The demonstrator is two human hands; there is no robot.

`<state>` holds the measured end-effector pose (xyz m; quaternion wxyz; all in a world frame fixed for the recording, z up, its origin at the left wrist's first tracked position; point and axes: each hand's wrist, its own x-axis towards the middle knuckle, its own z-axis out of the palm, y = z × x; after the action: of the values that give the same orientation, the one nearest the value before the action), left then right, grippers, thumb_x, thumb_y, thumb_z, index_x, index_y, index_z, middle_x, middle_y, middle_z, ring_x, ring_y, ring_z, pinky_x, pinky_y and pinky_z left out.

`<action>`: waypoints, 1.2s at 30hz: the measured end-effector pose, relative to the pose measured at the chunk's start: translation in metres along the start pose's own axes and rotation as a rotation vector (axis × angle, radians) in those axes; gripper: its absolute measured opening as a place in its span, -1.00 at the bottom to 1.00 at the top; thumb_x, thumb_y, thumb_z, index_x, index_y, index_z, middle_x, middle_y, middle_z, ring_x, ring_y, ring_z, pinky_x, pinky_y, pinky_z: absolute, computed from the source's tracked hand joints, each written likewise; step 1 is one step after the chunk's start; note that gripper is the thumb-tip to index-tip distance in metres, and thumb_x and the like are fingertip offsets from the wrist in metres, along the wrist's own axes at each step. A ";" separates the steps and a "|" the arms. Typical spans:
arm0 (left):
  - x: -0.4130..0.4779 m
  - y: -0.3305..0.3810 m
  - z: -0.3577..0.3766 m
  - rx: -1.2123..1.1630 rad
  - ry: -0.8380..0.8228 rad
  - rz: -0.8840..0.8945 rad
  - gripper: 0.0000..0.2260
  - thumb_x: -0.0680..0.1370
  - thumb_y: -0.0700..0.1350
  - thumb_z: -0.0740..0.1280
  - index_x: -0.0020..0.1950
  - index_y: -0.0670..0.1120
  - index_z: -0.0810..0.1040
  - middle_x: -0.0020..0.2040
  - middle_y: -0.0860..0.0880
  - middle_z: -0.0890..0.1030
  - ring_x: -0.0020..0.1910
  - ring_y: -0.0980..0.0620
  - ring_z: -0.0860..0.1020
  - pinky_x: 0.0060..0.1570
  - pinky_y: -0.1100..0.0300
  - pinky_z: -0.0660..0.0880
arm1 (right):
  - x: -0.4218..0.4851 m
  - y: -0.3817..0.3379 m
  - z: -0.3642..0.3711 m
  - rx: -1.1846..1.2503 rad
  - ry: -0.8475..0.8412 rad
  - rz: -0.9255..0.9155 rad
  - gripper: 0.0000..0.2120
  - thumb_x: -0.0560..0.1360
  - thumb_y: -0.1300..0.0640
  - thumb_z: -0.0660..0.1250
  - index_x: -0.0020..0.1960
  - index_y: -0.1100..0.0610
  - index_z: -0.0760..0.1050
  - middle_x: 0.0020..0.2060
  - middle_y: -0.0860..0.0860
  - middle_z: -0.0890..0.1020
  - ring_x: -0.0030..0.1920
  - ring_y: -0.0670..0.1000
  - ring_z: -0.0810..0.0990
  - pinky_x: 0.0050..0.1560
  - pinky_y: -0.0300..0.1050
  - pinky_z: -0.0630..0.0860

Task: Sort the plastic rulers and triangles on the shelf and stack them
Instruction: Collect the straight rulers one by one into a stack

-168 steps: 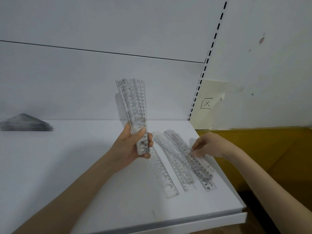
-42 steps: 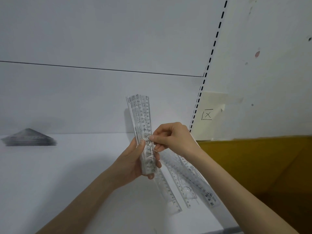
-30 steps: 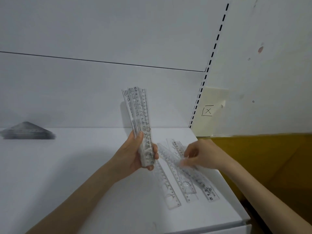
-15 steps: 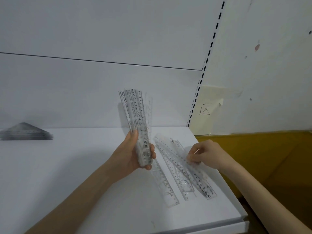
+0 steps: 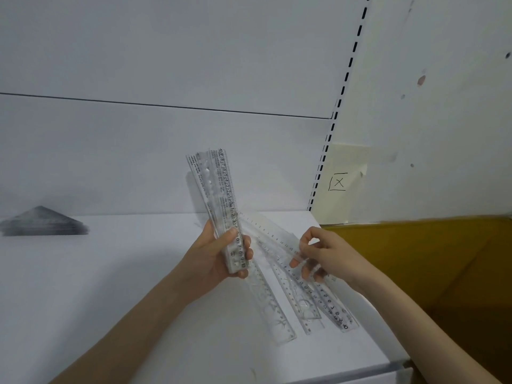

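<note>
Change: right hand now pinches one ruler, lifted off the shelf since half a second ago, angled toward the bundle gripped upright in left hand. Three loose rulers left flat; triangle stack far left.

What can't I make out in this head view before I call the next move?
1. Ruler count in the bundle that the left hand grips: the clear plastic overlaps.
2. The single ruler pinched by the right hand: motion-blurred, far end faint.
3. The triangle stack at far left: blurred, count unreadable.
4. The loose rulers on the shelf: overlapping, upper ends behind both hands.
</note>
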<state>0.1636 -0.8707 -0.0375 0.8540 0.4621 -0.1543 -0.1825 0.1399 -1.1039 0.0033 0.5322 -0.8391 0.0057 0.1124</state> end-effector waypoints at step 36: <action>-0.004 0.006 0.009 0.117 -0.069 0.053 -0.58 0.53 -0.05 0.22 0.39 0.13 0.29 0.07 -0.17 0.55 -0.17 -0.10 0.57 -0.31 0.06 0.49 | 0.014 -0.057 0.055 0.189 0.115 -0.324 -0.82 0.32 0.26 0.55 -0.11 0.26 0.63 -0.40 0.11 0.60 -0.45 -0.03 0.51 -0.42 -0.24 0.48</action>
<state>0.1569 -0.8726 -0.0283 0.8242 0.5005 -0.2063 -0.1662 0.1513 -1.0284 0.0288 0.6186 -0.7804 -0.0884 -0.0237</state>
